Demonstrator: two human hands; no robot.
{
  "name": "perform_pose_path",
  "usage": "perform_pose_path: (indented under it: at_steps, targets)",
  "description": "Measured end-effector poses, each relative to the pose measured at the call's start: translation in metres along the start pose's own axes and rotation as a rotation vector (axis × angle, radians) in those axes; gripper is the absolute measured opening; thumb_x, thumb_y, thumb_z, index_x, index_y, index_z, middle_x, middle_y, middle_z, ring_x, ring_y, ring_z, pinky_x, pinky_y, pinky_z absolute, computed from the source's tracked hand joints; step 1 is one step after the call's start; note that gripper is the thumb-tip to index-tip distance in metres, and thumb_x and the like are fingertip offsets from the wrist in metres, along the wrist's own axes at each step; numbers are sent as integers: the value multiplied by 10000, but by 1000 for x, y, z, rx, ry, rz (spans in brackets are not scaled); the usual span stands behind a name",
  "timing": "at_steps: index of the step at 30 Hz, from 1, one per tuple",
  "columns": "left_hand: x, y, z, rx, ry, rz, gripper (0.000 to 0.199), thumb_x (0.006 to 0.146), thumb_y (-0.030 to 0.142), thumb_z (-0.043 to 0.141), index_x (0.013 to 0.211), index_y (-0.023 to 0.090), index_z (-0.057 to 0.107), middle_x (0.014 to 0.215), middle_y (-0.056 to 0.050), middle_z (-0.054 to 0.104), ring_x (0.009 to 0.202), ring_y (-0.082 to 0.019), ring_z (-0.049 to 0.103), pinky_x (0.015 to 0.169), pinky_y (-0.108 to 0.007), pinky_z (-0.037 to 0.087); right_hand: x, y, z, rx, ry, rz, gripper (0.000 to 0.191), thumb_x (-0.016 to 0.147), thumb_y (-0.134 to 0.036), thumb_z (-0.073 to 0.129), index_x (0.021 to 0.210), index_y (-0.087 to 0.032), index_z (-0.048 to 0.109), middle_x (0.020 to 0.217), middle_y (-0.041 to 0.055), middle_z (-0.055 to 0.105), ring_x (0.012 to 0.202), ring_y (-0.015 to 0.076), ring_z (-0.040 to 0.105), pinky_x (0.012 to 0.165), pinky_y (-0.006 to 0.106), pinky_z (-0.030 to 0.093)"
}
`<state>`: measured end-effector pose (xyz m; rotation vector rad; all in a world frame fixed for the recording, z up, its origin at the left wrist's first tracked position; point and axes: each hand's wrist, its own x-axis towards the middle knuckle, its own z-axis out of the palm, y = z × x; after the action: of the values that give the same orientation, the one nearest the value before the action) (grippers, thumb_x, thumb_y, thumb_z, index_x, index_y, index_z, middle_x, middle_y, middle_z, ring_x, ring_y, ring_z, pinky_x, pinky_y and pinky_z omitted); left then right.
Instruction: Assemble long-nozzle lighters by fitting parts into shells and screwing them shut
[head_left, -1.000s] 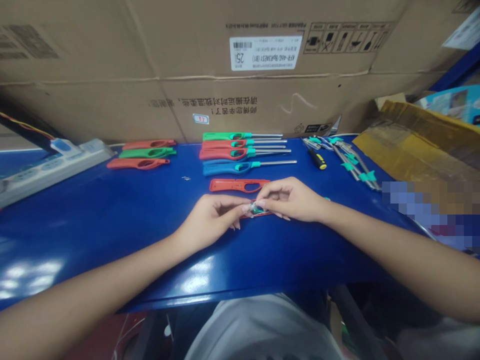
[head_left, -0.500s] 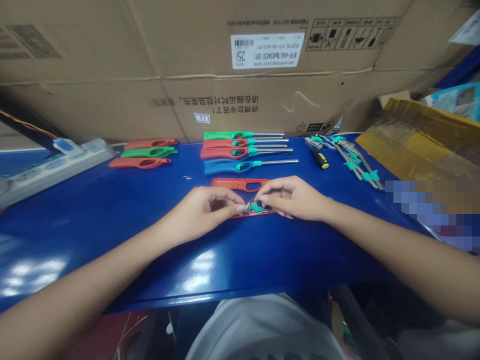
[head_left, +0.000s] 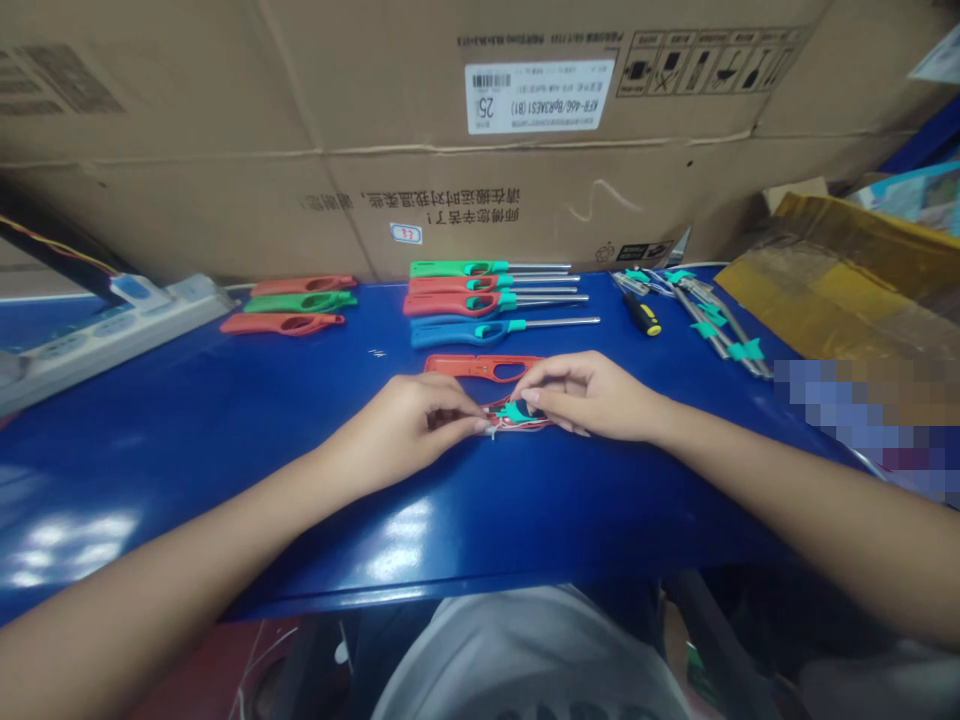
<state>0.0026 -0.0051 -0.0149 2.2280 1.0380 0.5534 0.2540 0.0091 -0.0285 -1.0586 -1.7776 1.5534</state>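
An open red lighter casing lies between my hands, with a green trigger and thin white wires in it. My left hand is closed at the casing's left end, thumb and fingertips pinched by a small whitish wire end. My right hand is closed around the casing's right part, thumb beside the trigger; its fingertips are partly hidden. Just behind lies another red casing half, partly covered by my right hand.
Several gas lighters with metal tubes, one of them blue, lie behind. Casing halves are at the left, near a power strip. At the right are a screwdriver, metal tubes with green parts and a yellow-taped box. Cardboard stands behind.
My left fingertips have shifted slightly down and left, and the whitish wire end now sits lower, at the casing's near edge. My right hand has stayed almost still.
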Motion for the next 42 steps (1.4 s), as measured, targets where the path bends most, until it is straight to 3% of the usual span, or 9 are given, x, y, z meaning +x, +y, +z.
perform_pose_path:
  at_steps: [12,20,25,30,34,37,42]
  targets:
    - [1,-2,-3,108,37,-3,169,907,324,677,939,209,796,873,-33,784,750,-165,663,699,-260,490,0,-2,1,1,-7,-14,304,836,-407,741,956,-134,681,535,-66,547,424,57,465,397,190,363]
    - [-2,-2,-6,141,-4,12,174,917,333,681,991,226,797,899,-21,776,664,-125,620,626,-226,456,-4,-3,1,-25,3,-30,289,875,-393,705,1002,-134,684,604,-49,572,423,54,477,390,191,367]
    - [-2,-6,-7,167,-29,40,153,905,325,709,976,232,808,889,-20,759,697,-126,645,643,-220,473,-5,0,3,-64,37,-125,236,925,-360,646,1013,-147,694,730,-15,597,481,55,497,433,202,388]
    - [-4,-8,-7,224,-24,82,200,931,354,684,1004,223,816,923,-45,753,780,-160,694,671,-234,499,-6,3,4,-347,115,-380,179,952,-283,595,1004,-176,729,925,56,655,732,122,595,618,244,490]
    - [-6,-5,-7,300,-38,82,215,956,357,649,1038,253,817,940,-45,745,792,-169,689,680,-246,500,-7,5,2,-708,60,-633,265,952,-223,578,1181,-210,711,1193,113,662,1090,223,597,958,411,512]
    - [-7,-5,-7,322,-44,82,216,965,346,636,1035,255,820,922,-44,736,788,-166,683,698,-249,499,-8,5,1,-986,-47,-667,361,968,-265,577,1315,-215,663,1452,147,553,1316,298,482,1087,535,415]
    - [-7,-5,-6,305,-25,93,195,954,334,656,989,233,820,883,-39,734,758,-158,681,676,-243,491,-10,2,0,-1189,-163,-657,422,992,-304,553,1392,-185,609,1605,183,392,1379,323,455,1120,566,368]
